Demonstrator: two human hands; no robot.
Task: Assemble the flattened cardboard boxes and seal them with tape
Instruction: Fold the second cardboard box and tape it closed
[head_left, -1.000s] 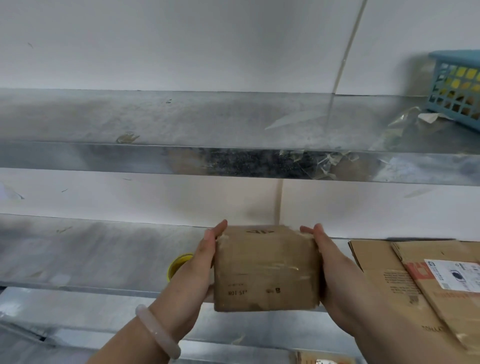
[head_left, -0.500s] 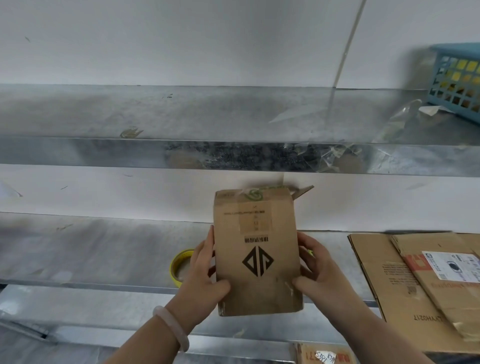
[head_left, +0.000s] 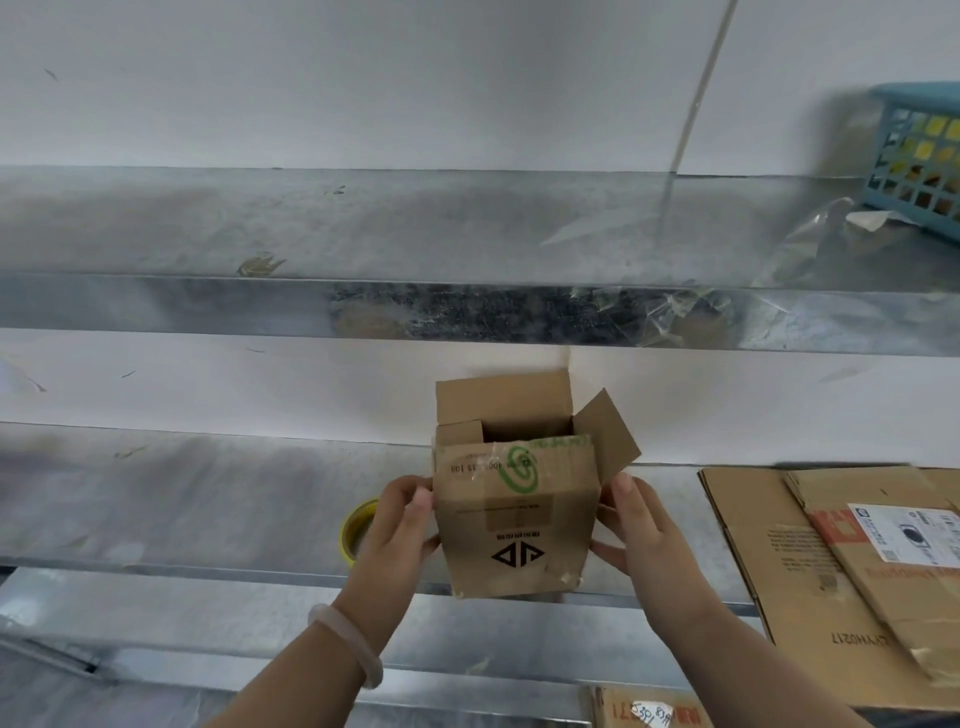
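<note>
A small brown cardboard box (head_left: 514, 525) with a black triangle logo and a green swirl stands upright above the metal shelf (head_left: 208, 499), its top flaps open and its inside showing. My left hand (head_left: 400, 530) grips its left side, thumb on the front face. My right hand (head_left: 639, 525) grips its right side, just below the splayed right flap. A yellow tape roll (head_left: 356, 527) lies on the shelf behind my left hand, mostly hidden by it.
Flattened cardboard boxes (head_left: 831, 561) are stacked on the shelf at the right, one with a white label. Another cardboard piece (head_left: 644, 714) shows at the bottom edge. An upper metal shelf (head_left: 363, 306) carries a blue basket (head_left: 919, 156) and crumpled clear plastic (head_left: 826, 234).
I have turned the box from lying on its side to upright. Its top now faces me, and the flaps have spread apart. My hands shifted to its sides.
</note>
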